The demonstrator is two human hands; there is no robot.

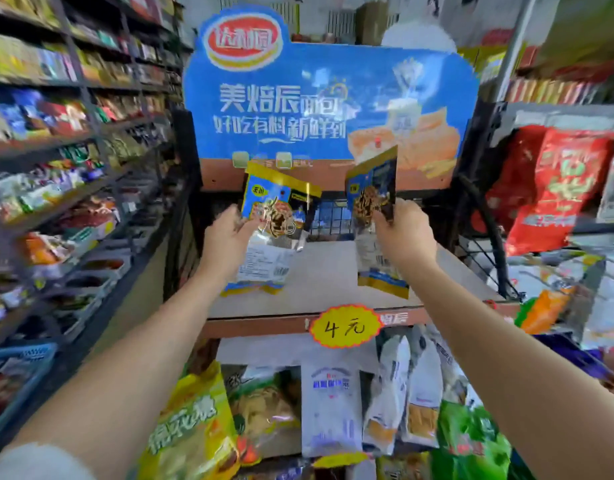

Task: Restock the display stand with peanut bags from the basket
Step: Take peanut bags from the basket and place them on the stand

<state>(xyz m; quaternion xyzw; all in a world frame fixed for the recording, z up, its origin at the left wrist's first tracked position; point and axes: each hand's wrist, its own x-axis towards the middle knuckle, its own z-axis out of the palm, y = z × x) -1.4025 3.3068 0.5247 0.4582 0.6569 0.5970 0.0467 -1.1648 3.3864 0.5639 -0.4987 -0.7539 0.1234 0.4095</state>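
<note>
My left hand [226, 233] grips a yellow and blue peanut bag [274, 216] held upright over the left part of the display stand's top shelf [326, 278]. In my right hand [402, 230] is a second peanut bag [371, 188], upright and turned edge-on, over the shelf's right part. Behind each front bag more packaging hangs down, white at the left [264, 268] and blue-edged at the right [381, 275]. I cannot tell whether these are extra bags. The shelf board under both hands is bare. No basket is in view.
A blue cardboard header [326, 105] rises behind the shelf, with a wire back panel [329, 220] below it. A yellow price tag [345, 327] hangs on the shelf's front edge. Snack bags [329, 410] fill the lower shelf. Stocked racks stand close at the left [73, 168] and right [554, 188].
</note>
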